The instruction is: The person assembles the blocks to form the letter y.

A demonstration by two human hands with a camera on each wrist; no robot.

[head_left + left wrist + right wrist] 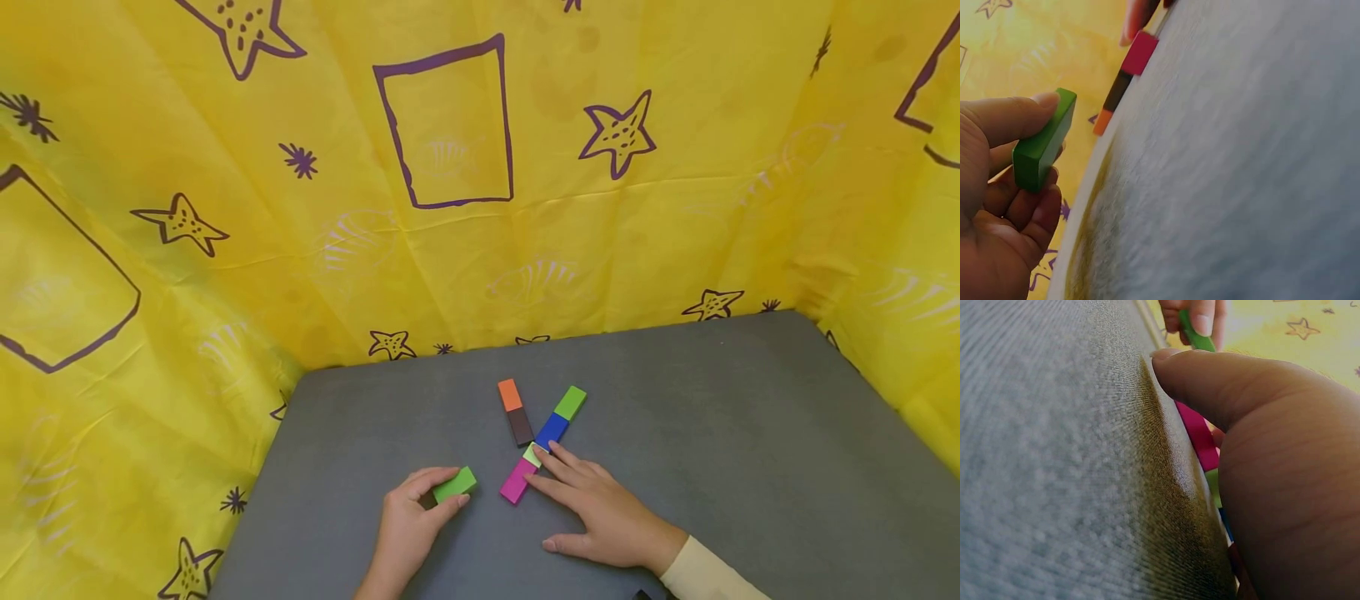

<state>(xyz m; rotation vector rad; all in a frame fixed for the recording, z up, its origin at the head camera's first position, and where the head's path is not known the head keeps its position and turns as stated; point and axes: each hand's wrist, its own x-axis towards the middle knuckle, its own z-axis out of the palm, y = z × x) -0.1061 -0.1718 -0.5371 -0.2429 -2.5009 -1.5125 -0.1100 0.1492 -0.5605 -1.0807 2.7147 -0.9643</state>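
Observation:
Between thumb and fingers, my left hand (408, 517) holds a green rectangular block (456, 485), which the left wrist view shows tilted. To its right, my right hand (603, 517) spreads its fingers over a diagonal row of blocks, fingertips right at the magenta block (516, 485) and the pale green block (531, 455). Farther up that row lie a blue block (552, 430) and another green block (572, 402). A dark brown block (520, 427) and an orange block (509, 394) form a second line, slanting up to the left from near the pale green one.
The blocks lie on a dark grey cloth-like table top (712, 417). Yellow fabric (465, 275) with purple starfish drawings hangs behind it and along both sides. A small black object (642, 595) shows at the bottom edge, near the right sleeve (705, 571).

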